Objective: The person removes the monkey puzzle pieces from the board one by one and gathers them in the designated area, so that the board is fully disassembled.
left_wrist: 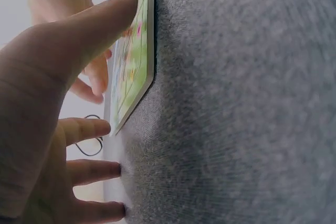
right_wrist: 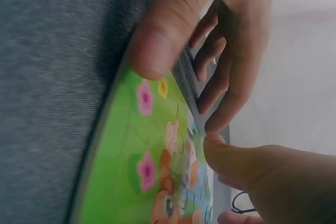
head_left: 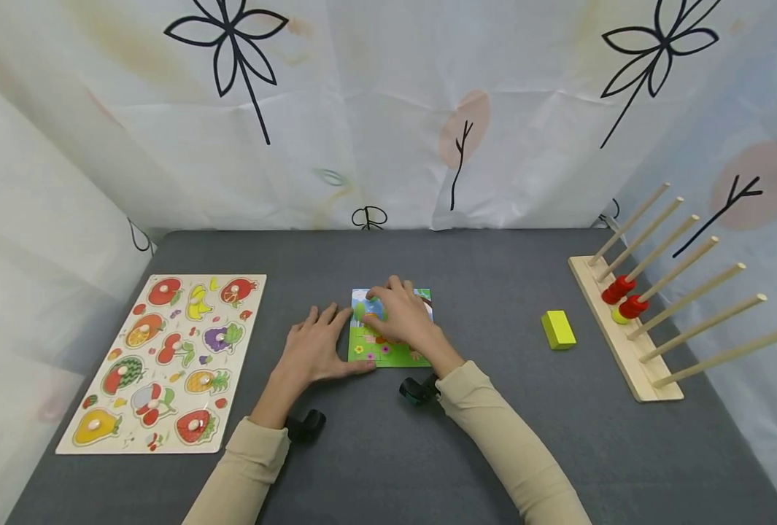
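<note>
A small square puzzle (head_left: 388, 356) with a bright green cartoon picture lies flat at the middle of the table; thin joint lines cross it in the left wrist view. My left hand (head_left: 317, 348) spreads along its left side, the thumb (left_wrist: 113, 17) resting on its near edge and the other fingertips down on the cloth. Over the picture is my right hand (head_left: 401, 313), fingers extended and bent a little, covering much of the puzzle's upper part. In the right wrist view its thumb (right_wrist: 231, 161) is low over the picture; I see no loose piece in it.
On the left lies a fruit peg board (head_left: 233, 379). A yellow block (head_left: 559, 330) stands to the right, near a wooden rack (head_left: 614, 335) with slanting pegs and a few red and yellow beads (head_left: 632, 306). Patterned white cloth (head_left: 388, 109) hangs behind the grey table (head_left: 493, 270).
</note>
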`<state>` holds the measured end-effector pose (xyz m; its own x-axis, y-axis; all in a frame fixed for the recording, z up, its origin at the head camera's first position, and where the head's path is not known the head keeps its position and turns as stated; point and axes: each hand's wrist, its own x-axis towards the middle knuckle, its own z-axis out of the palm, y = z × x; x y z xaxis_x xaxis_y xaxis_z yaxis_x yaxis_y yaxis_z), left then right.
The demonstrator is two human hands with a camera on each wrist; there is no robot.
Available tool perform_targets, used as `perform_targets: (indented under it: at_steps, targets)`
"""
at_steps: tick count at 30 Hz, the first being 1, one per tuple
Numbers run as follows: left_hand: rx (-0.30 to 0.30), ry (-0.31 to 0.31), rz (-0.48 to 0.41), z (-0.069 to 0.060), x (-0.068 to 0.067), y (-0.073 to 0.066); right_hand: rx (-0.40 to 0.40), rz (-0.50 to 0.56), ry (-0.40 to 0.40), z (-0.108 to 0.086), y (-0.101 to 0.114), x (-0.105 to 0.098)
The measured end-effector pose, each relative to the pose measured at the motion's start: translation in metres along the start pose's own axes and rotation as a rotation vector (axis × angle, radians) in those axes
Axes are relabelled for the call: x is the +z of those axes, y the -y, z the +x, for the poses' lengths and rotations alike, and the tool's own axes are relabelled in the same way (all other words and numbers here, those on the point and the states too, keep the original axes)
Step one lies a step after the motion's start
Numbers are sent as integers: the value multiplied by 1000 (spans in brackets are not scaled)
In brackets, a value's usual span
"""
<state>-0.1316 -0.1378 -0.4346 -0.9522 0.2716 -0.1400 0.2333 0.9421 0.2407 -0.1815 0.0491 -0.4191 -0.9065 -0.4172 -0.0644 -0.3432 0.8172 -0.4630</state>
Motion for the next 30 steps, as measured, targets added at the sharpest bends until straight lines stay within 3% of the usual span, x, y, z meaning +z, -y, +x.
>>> perform_targets:
  at_steps: [13,17,23,30]
  targets:
    - [32,-37,66,0,9,-3,72,-128,80,14,3,1]
    - [23,-5,57,1,7,-2,59,-146,75,15,3,0]
    - [33,52,52,5,0,1,46,-132,58,17,1,-1]
    - [9,57,6,8,-5,0,73,-66,98,23,0,1]
